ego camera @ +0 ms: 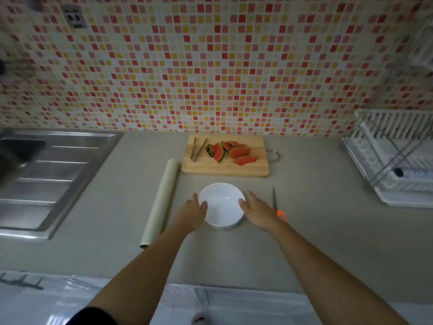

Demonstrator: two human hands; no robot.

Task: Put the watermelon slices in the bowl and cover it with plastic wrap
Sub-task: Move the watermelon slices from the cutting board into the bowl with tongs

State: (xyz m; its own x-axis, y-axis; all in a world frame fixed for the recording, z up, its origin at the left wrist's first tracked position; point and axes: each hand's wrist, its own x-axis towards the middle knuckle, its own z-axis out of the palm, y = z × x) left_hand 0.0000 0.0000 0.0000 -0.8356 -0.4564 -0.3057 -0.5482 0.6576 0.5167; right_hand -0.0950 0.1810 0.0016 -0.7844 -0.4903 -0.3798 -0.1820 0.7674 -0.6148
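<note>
White bowl [221,204] sat low centre of the frame on the grey counter [316,231], empty, cupped from both sides. Left hand [193,208] held its left wall, thumb laid over the rim and fingers curved round the outside. Right hand [256,208] mirrored it on the right wall, thumb at the rim. Both hands were gripping the bowl, not merely resting near it. Watermelon slices [232,151] lay in a loose heap on the wooden cutting board [225,170], above the bowl in the frame and close to the tiled wall [210,66]; none were in the bowl. Metal tongs [198,148] lay on the board's left end, just beside the slices, untouched. Roll of plastic wrap [161,202] lay lengthwise left of the bowl, near the left hand but apart from it, with no film visibly drawn off. Scissors [274,200] with an orange handle lay right of the bowl, partly hidden behind the right hand. Steel sink [46,172] sat at the left edge, white dish rack [398,156] at the right. Judged step: setting or steadying the bowl ahead of loading, with the task barely begun. Next move would likely call for freeing one hand, reaching up the frame to the board, taking the tongs, and carrying the slices down into the bowl one at a time while the other hand kept the bowl from sliding. Wrap and scissors would only be needed after that.
</note>
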